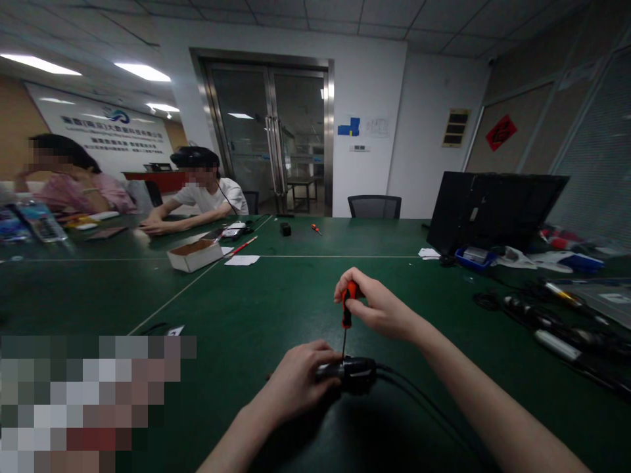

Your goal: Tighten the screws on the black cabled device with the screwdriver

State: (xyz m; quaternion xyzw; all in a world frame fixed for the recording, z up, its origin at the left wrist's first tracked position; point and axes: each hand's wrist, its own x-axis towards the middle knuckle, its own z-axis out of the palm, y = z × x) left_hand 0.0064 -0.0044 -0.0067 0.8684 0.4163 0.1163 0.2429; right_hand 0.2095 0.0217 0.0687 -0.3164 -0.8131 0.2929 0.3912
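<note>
My right hand (pixel 377 303) grips the orange-and-black handle of a small screwdriver (pixel 347 310), held upright with its thin shaft pointing down. The tip meets the top of a small black device (pixel 355 374) lying on the green table (pixel 236 315). My left hand (pixel 300 378) clamps the device's left end against the tabletop. A black cable (pixel 419 401) runs from the device to the right, under my right forearm.
A black laptop (pixel 493 207) and a tangle of cables and tools (pixel 552 322) lie at the right. A cardboard box (pixel 194 255), white papers (pixel 241 260) and another small screwdriver (pixel 315 228) sit farther back. Two people sit at the far left.
</note>
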